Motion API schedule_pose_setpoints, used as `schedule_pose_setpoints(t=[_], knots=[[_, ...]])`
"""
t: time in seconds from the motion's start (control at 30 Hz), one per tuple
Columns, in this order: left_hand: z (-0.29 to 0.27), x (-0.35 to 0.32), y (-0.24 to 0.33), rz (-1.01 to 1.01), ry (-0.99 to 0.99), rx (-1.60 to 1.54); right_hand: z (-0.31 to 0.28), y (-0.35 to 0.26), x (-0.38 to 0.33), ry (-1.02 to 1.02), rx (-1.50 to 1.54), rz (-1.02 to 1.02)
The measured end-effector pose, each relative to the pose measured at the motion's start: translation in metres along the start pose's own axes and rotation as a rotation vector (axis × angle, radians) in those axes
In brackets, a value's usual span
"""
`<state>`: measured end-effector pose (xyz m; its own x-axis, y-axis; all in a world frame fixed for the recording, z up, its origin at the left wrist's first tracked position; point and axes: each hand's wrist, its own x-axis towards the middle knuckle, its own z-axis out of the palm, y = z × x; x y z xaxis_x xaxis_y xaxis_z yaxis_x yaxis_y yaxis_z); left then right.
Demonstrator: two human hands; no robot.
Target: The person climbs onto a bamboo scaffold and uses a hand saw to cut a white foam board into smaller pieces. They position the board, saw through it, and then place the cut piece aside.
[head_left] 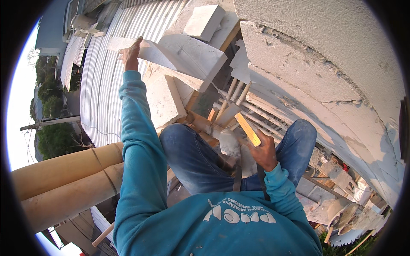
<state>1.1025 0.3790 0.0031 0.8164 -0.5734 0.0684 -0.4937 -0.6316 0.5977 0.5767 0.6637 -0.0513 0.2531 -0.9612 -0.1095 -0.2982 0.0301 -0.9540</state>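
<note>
My left arm reaches out to the far left. My left hand (131, 55) is at a long, pale lightweight concrete block (160, 56), with the thumb over its upper edge and the fingers against its side. That block lies tilted among other pale blocks. Close to my right knee, my right hand (265, 152) is closed around a flat yellow bar-shaped tool (247, 128), which points up and away to the left. A grey flat piece (228, 116) shows beside the tool's far end; whether the two are joined I cannot tell.
A pale block wall (316, 68) rises along the right. Another block (205, 22) lies at the far end, and a large one (164, 100) sits before my left knee. Bamboo poles (72, 170) cross the left. Beyond is a corrugated roof (106, 85); rubble (337, 179) lies below right.
</note>
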Motion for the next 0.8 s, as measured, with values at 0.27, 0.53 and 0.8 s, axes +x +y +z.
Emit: schedule_pose_setpoints(t=[0.27,0.53,0.8], knots=[[0.028,-0.028,0.006,-0.221,-0.008,-0.201,0.029,0.012,0.071,-0.142,-0.281,-0.076],[0.015,-0.046,0.002,-0.147,-0.008,-0.365,0.035,0.047,0.086,-0.023,-0.006,-0.002],[-0.01,-0.053,-0.061,-0.027,-0.145,-0.817,0.042,0.067,0.089,-0.038,-0.021,-0.019]])
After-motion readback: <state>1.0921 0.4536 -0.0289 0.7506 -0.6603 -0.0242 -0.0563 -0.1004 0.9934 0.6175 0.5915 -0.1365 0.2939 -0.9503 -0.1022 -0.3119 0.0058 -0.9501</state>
